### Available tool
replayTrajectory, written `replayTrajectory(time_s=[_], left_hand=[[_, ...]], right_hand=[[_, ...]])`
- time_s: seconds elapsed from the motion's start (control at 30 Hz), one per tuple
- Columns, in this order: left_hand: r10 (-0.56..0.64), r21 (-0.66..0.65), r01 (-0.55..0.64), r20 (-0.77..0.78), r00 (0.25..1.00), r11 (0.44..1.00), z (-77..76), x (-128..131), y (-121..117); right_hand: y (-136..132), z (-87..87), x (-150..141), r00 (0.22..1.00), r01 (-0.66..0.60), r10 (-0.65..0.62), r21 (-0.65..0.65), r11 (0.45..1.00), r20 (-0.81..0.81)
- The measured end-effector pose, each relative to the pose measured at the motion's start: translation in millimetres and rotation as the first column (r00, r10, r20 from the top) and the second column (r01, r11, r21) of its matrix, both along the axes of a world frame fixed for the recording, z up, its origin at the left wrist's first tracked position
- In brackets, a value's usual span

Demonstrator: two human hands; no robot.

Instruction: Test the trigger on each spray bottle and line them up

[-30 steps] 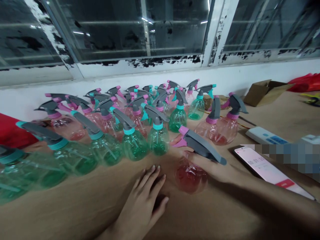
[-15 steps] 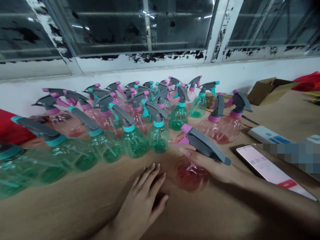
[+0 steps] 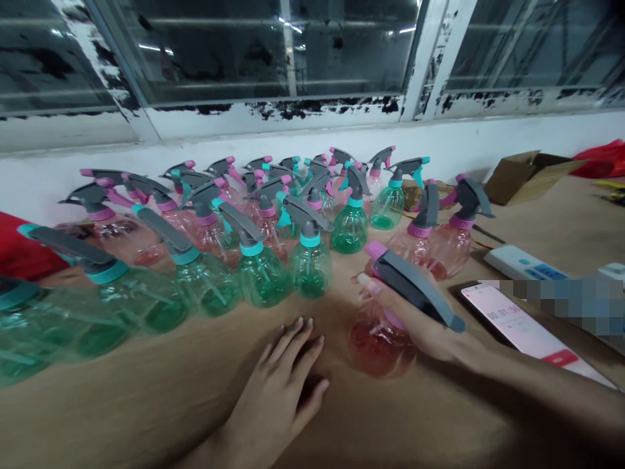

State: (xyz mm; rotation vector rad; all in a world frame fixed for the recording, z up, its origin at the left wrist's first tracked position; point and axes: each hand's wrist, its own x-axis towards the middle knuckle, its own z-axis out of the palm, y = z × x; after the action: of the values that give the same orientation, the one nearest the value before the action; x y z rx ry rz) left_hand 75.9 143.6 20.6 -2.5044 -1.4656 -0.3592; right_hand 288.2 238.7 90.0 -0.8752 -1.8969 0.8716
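Observation:
My right hand is wrapped round the neck of a pink spray bottle that stands on the brown table. Its grey trigger head with a pink nozzle points left, and my fingers lie over the trigger. My left hand rests flat on the table just left of that bottle, fingers stretched out and holding nothing. Beyond both hands stand several green spray bottles and pink spray bottles in rows up to the wall.
A phone with a lit timer screen lies right of the held bottle. A white power strip lies behind it. An open cardboard box sits far right by the wall. Red cloth shows at the left edge.
My right hand has closed in on the trigger, and the bottle's head has tilted and shifted slightly right. My left hand has stayed flat in place.

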Motion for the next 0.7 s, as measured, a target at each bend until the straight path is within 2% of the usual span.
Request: replayTrajectory(time_s=[0.1, 0.23, 0.37, 0.7], left_hand=[[0.004, 0.0, -0.004, -0.01, 1.0, 1.0, 0.0, 0, -1], [0.007, -0.009, -0.008, -0.008, 1.0, 1.0, 0.4, 0, -2], [0.009, -0.011, -0.008, 0.012, 1.0, 1.0, 0.7, 0, -1], [0.015, -0.028, -0.015, 0.004, 1.0, 1.0, 0.9, 0, -1]], right_hand=[[-2, 5.4, -2, 0.997, -0.054, 0.054, -0.006, 0.999, -0.05], [-6, 11.8, -4, 0.977, -0.105, 0.088, -0.08, 0.991, -0.194], [-7, 11.6, -1, 0.979, -0.128, 0.107, -0.113, 0.985, -0.171], [-3, 6.9, 0, 0.984, -0.115, 0.109, -0.037, 0.993, -0.143]])
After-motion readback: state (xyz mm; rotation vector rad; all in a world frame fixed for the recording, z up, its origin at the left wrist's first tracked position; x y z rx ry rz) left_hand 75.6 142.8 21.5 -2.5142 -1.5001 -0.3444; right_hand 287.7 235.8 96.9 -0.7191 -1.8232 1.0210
